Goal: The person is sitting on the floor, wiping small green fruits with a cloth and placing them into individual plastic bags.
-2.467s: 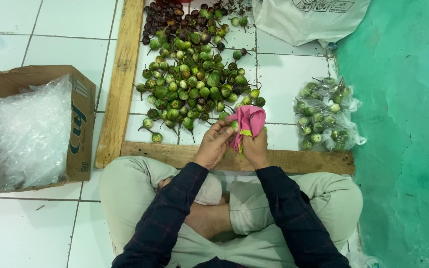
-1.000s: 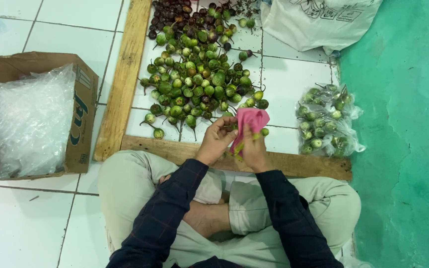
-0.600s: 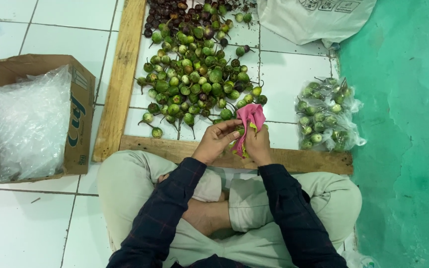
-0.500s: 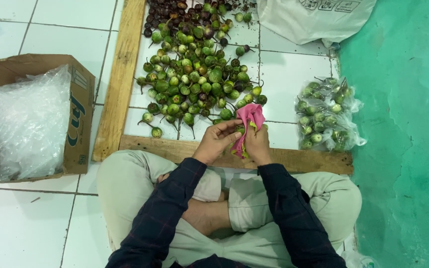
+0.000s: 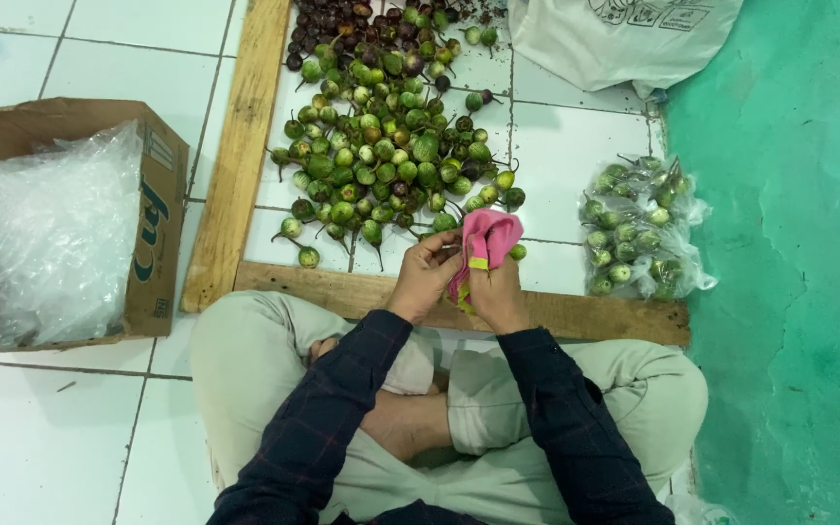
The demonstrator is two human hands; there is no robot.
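Both hands meet above the wooden plank [image 5: 576, 316]: left hand [image 5: 425, 277] and right hand [image 5: 498, 297] curl closed, gripping 1 pink cloth [image 5: 483, 243].

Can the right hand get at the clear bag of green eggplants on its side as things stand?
Probably yes, but not freely: the right hand is wrapped up in the pink cloth. The clear bag lies on bare tile to its right, with nothing between them.
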